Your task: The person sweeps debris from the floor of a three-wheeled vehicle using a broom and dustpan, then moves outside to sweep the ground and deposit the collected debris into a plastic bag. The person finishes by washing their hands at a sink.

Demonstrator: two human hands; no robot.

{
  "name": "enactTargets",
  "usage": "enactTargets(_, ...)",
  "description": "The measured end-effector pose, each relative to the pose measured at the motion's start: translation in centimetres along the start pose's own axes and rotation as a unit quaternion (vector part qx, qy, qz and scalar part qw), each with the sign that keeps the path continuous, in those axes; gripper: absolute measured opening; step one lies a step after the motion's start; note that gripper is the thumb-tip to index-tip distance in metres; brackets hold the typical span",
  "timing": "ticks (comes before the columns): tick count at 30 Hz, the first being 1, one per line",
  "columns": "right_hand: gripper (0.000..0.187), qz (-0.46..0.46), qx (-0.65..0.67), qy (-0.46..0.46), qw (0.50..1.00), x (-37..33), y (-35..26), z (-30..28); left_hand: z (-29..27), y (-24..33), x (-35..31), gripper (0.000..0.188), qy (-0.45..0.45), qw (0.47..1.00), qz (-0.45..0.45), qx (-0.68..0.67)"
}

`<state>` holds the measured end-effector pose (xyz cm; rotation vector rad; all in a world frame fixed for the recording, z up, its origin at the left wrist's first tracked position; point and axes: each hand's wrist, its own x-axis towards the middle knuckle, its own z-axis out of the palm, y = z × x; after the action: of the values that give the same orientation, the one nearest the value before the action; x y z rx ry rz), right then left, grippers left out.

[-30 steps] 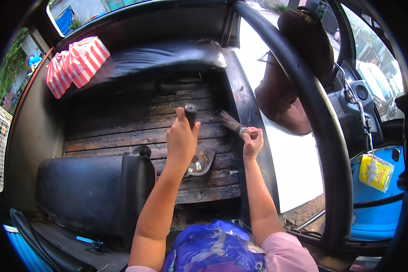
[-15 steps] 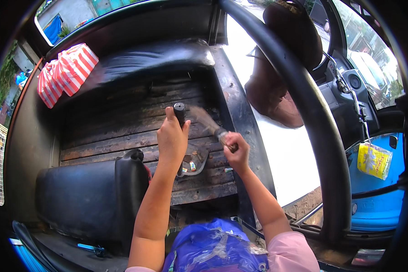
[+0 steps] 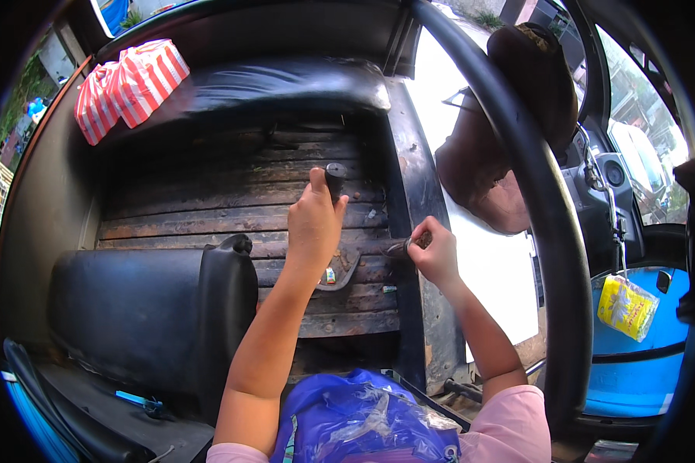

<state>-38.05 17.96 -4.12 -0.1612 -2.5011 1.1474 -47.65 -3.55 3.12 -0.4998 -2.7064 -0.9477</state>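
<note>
My left hand is closed around the upright black handle of a dustpan. Below, partly covered by my wrist, the dustpan's curved rim rests on the dark slatted floor, with a small colourful wrapper and dirt in it. To its right, my right hand grips a small brush by its handle. The brush is tilted toward the pan, and its bristles are smeared by motion. Small bits of litter lie on the slats between pan and brush.
Black padded benches flank the floor; a red-and-white striped bag sits on the far one. A thick black bar curves down at right, before a brown seat. A yellow packet hangs beyond. Near me is a blue bag.
My right hand has moved right, drawing the brush away from the dustpan. The left hand still holds the handle. The whole view has shifted slightly.
</note>
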Motion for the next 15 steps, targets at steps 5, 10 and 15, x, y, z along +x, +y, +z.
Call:
enactTargets(5,0.039,-0.116,0.223,0.214,0.944,1.2,2.8,2.2,0.4,0.1,-0.1,0.044,-0.004,0.999,0.0,-0.034)
enactTargets(10,0.06,-0.087,0.307,0.271,0.908,1.7,6.8,4.4,0.6,-0.2,-0.3,0.044,-0.004,1.0,-0.004,-0.03)
enactTargets(15,0.017,0.051,0.212,0.204,0.954,5.0,7.2,3.5,0.5,-0.3,-0.3,0.044,-0.015,0.999,-0.005,-0.03)
